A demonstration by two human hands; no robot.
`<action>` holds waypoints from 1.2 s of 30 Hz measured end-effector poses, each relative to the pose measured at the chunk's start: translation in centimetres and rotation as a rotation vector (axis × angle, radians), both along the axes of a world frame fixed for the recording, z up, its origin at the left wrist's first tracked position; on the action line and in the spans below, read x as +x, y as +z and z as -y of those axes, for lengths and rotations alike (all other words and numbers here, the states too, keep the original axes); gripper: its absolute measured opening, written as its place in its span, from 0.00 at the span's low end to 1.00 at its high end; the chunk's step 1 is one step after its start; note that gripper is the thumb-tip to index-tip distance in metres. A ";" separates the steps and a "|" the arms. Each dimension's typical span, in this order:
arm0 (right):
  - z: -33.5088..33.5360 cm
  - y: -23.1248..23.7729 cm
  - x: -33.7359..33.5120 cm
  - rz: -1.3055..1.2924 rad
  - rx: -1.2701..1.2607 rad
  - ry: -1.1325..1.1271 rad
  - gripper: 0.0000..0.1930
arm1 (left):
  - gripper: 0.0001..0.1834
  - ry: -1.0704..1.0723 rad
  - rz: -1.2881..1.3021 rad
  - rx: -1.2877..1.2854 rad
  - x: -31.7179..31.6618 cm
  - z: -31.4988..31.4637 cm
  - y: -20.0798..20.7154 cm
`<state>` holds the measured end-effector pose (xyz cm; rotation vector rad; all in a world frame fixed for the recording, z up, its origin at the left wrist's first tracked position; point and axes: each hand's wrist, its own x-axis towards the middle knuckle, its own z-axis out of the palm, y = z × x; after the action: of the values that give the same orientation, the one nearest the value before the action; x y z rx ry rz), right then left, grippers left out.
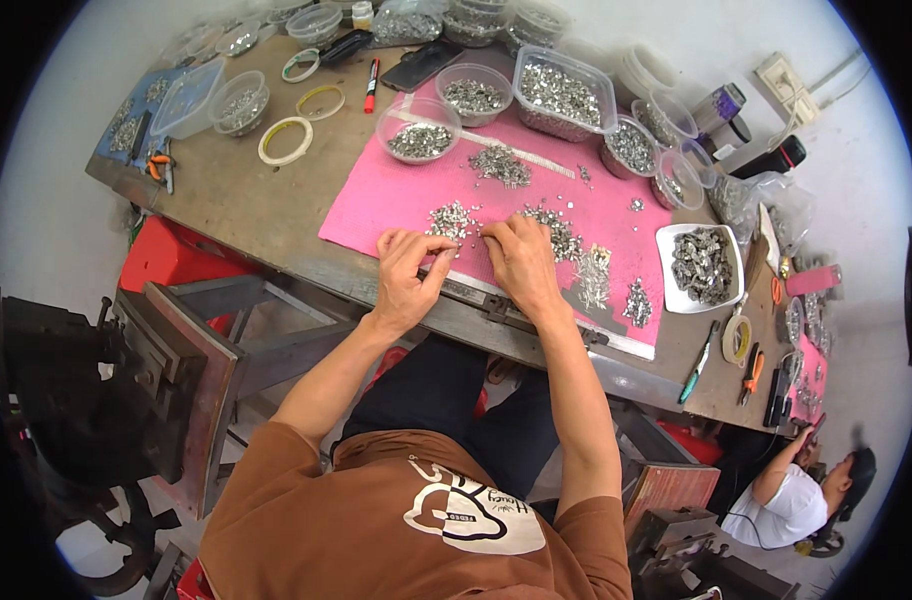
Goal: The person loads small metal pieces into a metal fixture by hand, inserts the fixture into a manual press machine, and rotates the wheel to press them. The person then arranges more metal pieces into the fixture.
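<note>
My left hand [408,275] is at the front edge of a pink mat [361,200], thumb and forefinger drawn close together in a pinch. Anything between them is too small to make out. Just beyond its fingertips lies a loose pile of small shiny metal pieces [452,219]. My right hand [522,262] rests on the mat to the right of that pile, fingers curled and tips pressed together; what they hold, if anything, is hidden. Past its knuckles spreads another heap of metal pieces [556,232], and a heap of thin silvery strips [594,276] lies to its right.
Clear tubs of metal pieces [564,92] line the mat's far side. A white dish [702,268] of metal parts stands at right, near a teal-handled tool [700,362] and orange-handled pliers [752,376]. Tape rolls [286,141] and a red marker [372,86] lie left. Another person [791,505] sits far right.
</note>
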<state>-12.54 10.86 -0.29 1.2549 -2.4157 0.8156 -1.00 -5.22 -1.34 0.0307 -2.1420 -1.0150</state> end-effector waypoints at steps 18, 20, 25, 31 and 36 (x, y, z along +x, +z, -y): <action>-1.7 1.7 0.1 -0.128 -0.003 -0.067 0.06 | 0.05 0.008 0.025 0.080 -0.1 0.0 -0.2; -4.6 3.6 0.9 0.058 -0.129 -0.088 0.04 | 0.05 0.023 0.018 0.075 0.2 0.4 -0.2; -13.0 3.1 4.1 0.396 -0.271 -0.219 0.04 | 0.06 -0.037 -0.001 -0.018 0.2 -0.7 0.2; -13.9 0.8 7.0 0.251 -0.251 -0.226 0.07 | 0.06 -0.239 0.020 -0.126 -0.1 -6.4 0.7; -13.6 0.4 7.2 0.083 -0.170 -0.188 0.10 | 0.06 -0.253 0.059 -0.224 -0.4 -8.2 -0.1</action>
<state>-5.32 24.41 0.15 0.9326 -2.4233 1.0102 -1.35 2.99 -1.39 -0.3296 -2.3432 -0.9159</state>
